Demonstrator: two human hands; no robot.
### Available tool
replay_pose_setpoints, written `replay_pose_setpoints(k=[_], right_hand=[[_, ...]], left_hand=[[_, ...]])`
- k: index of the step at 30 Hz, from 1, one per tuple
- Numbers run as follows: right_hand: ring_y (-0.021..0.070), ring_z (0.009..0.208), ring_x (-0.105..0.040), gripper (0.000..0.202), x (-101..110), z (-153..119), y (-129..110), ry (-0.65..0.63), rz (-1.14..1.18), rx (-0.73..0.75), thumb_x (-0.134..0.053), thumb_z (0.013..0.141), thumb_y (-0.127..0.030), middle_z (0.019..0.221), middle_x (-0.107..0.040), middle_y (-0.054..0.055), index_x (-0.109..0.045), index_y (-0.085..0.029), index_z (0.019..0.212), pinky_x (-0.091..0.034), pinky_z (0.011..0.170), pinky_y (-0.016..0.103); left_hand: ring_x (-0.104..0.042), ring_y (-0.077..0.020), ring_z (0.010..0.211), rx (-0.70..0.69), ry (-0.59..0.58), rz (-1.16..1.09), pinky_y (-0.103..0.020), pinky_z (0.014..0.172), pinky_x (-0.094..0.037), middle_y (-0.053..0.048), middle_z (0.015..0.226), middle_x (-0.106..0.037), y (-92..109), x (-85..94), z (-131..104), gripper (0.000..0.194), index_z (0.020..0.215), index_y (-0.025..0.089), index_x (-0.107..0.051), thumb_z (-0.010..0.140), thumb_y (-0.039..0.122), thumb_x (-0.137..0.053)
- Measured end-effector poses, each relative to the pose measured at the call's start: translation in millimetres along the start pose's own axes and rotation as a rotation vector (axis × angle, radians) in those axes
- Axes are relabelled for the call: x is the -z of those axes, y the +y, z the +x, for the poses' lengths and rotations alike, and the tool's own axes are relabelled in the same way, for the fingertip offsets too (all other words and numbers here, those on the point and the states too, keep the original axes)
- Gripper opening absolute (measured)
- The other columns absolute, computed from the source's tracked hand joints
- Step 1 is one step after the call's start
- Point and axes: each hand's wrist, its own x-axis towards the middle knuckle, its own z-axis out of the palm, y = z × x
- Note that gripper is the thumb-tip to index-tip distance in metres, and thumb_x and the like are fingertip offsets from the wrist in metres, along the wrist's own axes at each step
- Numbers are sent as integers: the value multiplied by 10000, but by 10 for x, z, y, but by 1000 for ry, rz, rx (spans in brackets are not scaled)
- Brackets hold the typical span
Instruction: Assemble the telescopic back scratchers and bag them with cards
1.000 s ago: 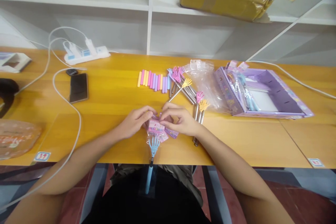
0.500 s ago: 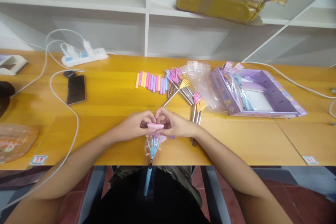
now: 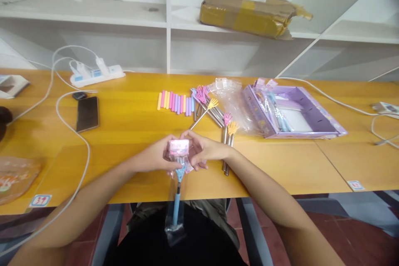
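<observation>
Between my hands, near the table's front edge, is a light-blue back scratcher (image 3: 176,208) in a clear plastic sleeve. A pink header card (image 3: 179,147) tops the sleeve, and the blue handle hangs down past the table edge. My left hand (image 3: 160,156) is closed on the packet, its thumb across the sleeve just under the card. Around the card's right side curl the fingers of my right hand (image 3: 201,149), partly hidden behind it. Beyond them lie loose back scratchers (image 3: 229,129) with pink, yellow and purple hand-shaped heads, and a row of pastel handle sleeves (image 3: 176,103).
A purple box (image 3: 318,133) with bagged back scratchers stands at the right, beside clear plastic bags (image 3: 233,99). On the left are a phone (image 3: 87,113), a power strip (image 3: 98,75) and a white cable (image 3: 88,162). A taped carton (image 3: 246,12) sits on the shelf.
The pink card has tilted up so its face shows more fully. My left thumb has come down over the sleeve, and my right fingers have spread lower. The view has shifted slightly.
</observation>
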Motion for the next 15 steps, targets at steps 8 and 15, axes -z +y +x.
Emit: replay_pose_setpoints(k=[8,15], right_hand=[[170,795,-717,468,-39,-42,-163,136,-351,1,-842,861,-566,969,-787,58,-768,-130,1013,-597,746,294],[223,969,-695,288,528,-625,-692,1061,-912,258,-651,997,-439,1042,-782,54,-746,-208,1140,-523,923,358]], left_hand=[[-707,-147,655,-347,515,-283,-277,592,-583,-5,899,-733,121,139,122,518,1117,205,-550,799,381,-920],[-684,-167,682,-337,414,-288,-311,658,-545,5,793,-714,94,136,95,295,1071,219,-532,969,443,-695]])
